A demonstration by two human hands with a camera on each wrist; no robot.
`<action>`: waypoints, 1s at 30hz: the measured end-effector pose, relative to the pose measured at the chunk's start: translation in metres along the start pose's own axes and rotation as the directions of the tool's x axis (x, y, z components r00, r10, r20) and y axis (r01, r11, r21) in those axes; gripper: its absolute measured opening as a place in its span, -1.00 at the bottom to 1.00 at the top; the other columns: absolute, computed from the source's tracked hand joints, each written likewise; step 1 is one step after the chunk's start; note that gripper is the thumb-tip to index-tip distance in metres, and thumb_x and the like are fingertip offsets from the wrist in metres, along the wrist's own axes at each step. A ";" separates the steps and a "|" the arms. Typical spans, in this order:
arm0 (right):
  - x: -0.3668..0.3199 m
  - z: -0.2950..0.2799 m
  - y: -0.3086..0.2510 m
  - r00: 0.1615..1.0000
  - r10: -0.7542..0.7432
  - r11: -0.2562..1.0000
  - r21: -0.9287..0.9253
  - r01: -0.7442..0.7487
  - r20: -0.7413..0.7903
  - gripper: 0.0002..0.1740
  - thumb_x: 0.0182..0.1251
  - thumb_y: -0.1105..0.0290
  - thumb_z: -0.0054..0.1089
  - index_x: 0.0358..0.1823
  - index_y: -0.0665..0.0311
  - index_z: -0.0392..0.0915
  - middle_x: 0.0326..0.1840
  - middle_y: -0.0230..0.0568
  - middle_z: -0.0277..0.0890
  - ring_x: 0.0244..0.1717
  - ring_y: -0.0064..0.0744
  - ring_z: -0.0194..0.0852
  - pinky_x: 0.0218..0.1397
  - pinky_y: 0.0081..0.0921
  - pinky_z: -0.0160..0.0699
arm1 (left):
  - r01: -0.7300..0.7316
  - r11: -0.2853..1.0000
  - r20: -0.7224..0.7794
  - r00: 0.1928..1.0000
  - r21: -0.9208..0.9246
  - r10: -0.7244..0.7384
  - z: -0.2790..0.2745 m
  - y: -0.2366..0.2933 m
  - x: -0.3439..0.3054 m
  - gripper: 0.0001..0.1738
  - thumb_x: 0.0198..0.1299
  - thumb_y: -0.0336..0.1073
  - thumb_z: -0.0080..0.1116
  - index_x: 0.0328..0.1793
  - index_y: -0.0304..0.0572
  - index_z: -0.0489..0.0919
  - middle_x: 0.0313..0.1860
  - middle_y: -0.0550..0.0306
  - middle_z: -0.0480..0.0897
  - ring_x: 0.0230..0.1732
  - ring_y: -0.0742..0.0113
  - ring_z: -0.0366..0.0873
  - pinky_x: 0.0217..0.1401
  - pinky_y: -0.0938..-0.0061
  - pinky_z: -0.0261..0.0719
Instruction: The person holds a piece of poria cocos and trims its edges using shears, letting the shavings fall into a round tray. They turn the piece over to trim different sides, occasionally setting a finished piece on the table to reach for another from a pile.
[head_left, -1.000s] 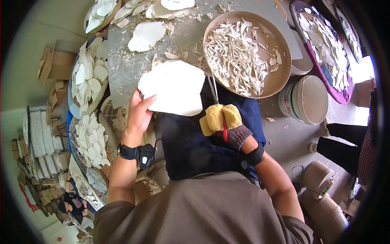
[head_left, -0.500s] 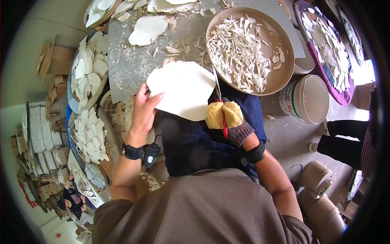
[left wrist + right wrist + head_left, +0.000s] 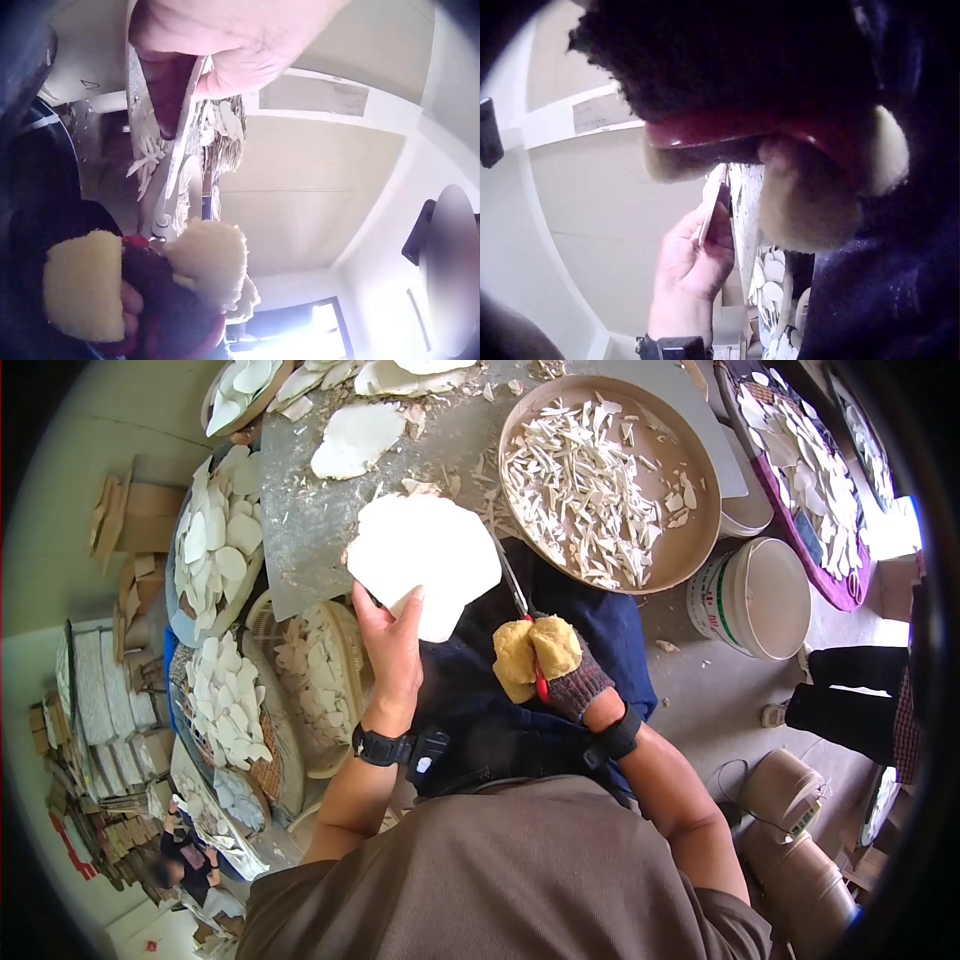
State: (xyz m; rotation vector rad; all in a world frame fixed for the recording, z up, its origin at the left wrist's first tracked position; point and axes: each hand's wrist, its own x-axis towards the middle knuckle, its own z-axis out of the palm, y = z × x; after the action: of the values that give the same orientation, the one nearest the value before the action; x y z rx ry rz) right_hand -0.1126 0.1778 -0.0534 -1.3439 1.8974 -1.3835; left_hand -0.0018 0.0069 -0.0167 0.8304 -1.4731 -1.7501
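Note:
A thin white sheet (image 3: 425,560) with an uneven edge is pinched by the left hand (image 3: 392,645), thumb on its upper face. In the left wrist view the left hand (image 3: 232,45) holds that sheet (image 3: 180,154) nearly edge-on. The right hand (image 3: 572,678), in a dark knitted glove with yellow pads (image 3: 555,645), grips red-handled scissors (image 3: 517,588), whose blades reach to the sheet's right edge. In the right wrist view the red handle (image 3: 712,133) lies under the gloved fingers; the blades are hidden there.
On the grey table (image 3: 300,550), a round tray (image 3: 705,550) holds white strips, and a white piece (image 3: 358,440) lies among scraps. Baskets of white pieces (image 3: 225,700) stand at the left. A bucket (image 3: 765,600) is at the right, near a person's dark trousers (image 3: 850,700).
The left hand has turned the sheet and shifted it slightly up and left since half a second ago. The gloved hand has moved a little left, with more of the scissor blades showing.

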 end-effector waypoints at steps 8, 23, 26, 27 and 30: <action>0.003 0.005 0.023 0.966 -0.231 0.944 -0.265 0.195 -0.113 -0.86 0.02 0.47 0.10 -0.33 0.28 0.51 -0.37 -0.13 0.53 -0.30 -0.08 0.49 -0.24 -0.28 0.46 | 0.134 0.989 0.246 0.958 0.059 -0.145 -0.005 0.020 0.007 -0.28 0.14 -0.58 0.05 0.42 -0.33 0.03 0.17 -0.03 0.43 0.11 0.34 0.46 0.19 0.47 0.42; -0.007 0.015 0.035 0.999 0.035 0.991 0.134 -0.030 -0.033 -0.78 0.08 0.45 0.07 -0.21 0.29 0.50 -0.32 -0.15 0.54 -0.26 -0.12 0.51 -0.17 -0.33 0.50 | 0.116 0.993 0.166 0.980 -0.022 -0.111 -0.011 0.009 0.002 -0.22 0.14 -0.59 0.04 0.48 -0.29 -0.02 0.30 -0.04 0.33 0.22 0.31 0.39 0.26 0.43 0.38; -0.002 0.007 0.018 0.994 -0.095 0.995 0.039 0.097 -0.051 -0.74 -0.02 0.40 0.15 -0.23 0.25 0.51 -0.34 -0.15 0.52 -0.30 -0.08 0.49 -0.21 -0.29 0.48 | 0.105 0.994 0.094 0.990 0.032 -0.108 -0.012 0.008 0.003 -0.23 0.13 -0.60 0.05 0.47 -0.30 0.01 0.29 -0.03 0.34 0.20 0.32 0.40 0.24 0.44 0.40; 0.002 0.000 0.005 0.997 -0.071 0.993 0.097 0.074 -0.033 -0.73 -0.06 0.38 0.18 -0.25 0.24 0.50 -0.34 -0.16 0.52 -0.31 -0.08 0.48 -0.22 -0.28 0.47 | 0.086 0.996 0.099 0.991 0.034 -0.089 -0.013 0.006 0.004 -0.23 0.13 -0.59 0.06 0.47 -0.30 0.01 0.29 -0.03 0.34 0.20 0.33 0.40 0.24 0.45 0.40; 0.003 -0.003 0.000 0.983 -0.178 0.983 -0.043 0.176 -0.049 -0.71 -0.12 0.36 0.22 -0.27 0.22 0.50 -0.36 -0.15 0.51 -0.32 -0.06 0.46 -0.23 -0.26 0.46 | 0.069 0.997 0.120 0.990 0.032 -0.073 -0.019 0.004 0.012 -0.23 0.13 -0.57 0.08 0.46 -0.32 0.02 0.29 -0.03 0.33 0.19 0.35 0.40 0.24 0.48 0.39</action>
State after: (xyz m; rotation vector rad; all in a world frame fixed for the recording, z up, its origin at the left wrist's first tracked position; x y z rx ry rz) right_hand -0.1164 0.1769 -0.0512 -1.5416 1.8847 -1.4872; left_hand 0.0073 -0.0137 -0.0164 0.8123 -1.5669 -1.8653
